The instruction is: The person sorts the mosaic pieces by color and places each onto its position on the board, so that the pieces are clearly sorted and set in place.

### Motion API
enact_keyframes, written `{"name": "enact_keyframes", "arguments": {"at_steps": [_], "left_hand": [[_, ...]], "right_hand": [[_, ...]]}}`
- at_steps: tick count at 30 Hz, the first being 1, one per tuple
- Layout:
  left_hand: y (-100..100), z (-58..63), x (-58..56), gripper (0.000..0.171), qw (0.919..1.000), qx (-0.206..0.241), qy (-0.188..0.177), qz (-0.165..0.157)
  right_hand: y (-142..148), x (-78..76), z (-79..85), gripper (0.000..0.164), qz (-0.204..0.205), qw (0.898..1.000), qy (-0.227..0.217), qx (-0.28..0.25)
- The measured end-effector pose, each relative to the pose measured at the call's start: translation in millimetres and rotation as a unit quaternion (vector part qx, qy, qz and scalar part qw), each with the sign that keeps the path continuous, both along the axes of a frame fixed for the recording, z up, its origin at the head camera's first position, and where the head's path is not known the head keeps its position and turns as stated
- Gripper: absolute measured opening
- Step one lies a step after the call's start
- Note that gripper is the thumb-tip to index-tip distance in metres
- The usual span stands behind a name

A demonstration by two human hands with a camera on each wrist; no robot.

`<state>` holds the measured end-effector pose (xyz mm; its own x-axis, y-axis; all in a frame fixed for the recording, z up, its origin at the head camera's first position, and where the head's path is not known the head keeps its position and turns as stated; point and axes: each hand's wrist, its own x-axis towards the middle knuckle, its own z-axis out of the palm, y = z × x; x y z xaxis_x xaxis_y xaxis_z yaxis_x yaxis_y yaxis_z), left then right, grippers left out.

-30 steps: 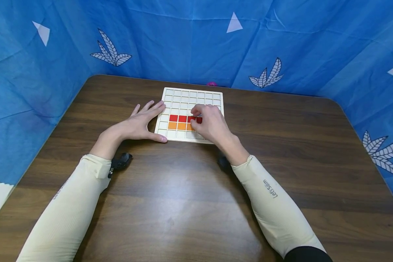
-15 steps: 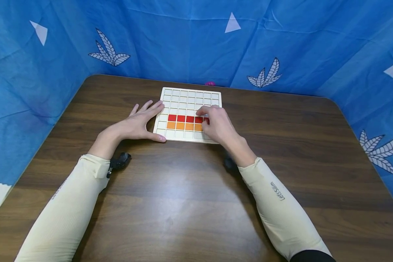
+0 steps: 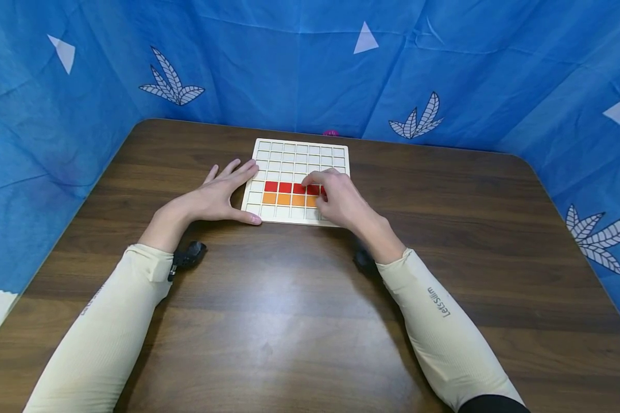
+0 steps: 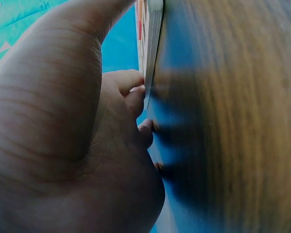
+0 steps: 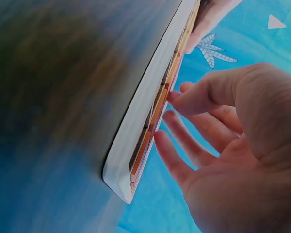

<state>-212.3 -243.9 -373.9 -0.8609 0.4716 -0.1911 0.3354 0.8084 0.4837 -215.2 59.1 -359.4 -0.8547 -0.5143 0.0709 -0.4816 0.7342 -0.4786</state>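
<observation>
A white square board (image 3: 283, 213) with a raised grid lies near the back of the table. Within it run a row of red tiles (image 3: 285, 188) and, nearer me, a row of orange tiles (image 3: 283, 199). My left hand (image 3: 209, 198) rests at the board's left side, its fingers spread and its thumb at the front left corner. Over the right part of the rows is my right hand (image 3: 342, 199), index finger reaching toward the red row. The right wrist view shows the thumb (image 5: 196, 99) and fingers loosely bent at the tiles, holding nothing visible. My right hand covers the right ends of both rows.
The brown wooden table (image 3: 268, 321) extends around the board. A blue patterned cloth (image 3: 268, 69) hangs behind and beside it. Dark wrist devices, such as the left wrist camera (image 3: 188, 254), sit under both forearms.
My right hand has moved right along the rows, uncovering more red and orange tiles. Its index finger now extends back to the left. My left hand stays at the board's edge.
</observation>
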Motion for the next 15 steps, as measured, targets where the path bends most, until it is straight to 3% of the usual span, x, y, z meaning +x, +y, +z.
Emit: {"name": "enact_keyframes", "arguments": {"at_steps": [7,15], "left_hand": [[0.1,-0.4,0.2,0.124,1.0000,0.000,0.000,0.000],[0.2,-0.1,0.0,0.124,1.0000,0.000,0.004,0.001]], "right_hand": [[-0.3,-0.2,-1.3,0.042,0.021,1.000,0.005,0.003],[3.1,-0.1,0.8,0.040,0.010,1.000,0.012,-0.010]]}}
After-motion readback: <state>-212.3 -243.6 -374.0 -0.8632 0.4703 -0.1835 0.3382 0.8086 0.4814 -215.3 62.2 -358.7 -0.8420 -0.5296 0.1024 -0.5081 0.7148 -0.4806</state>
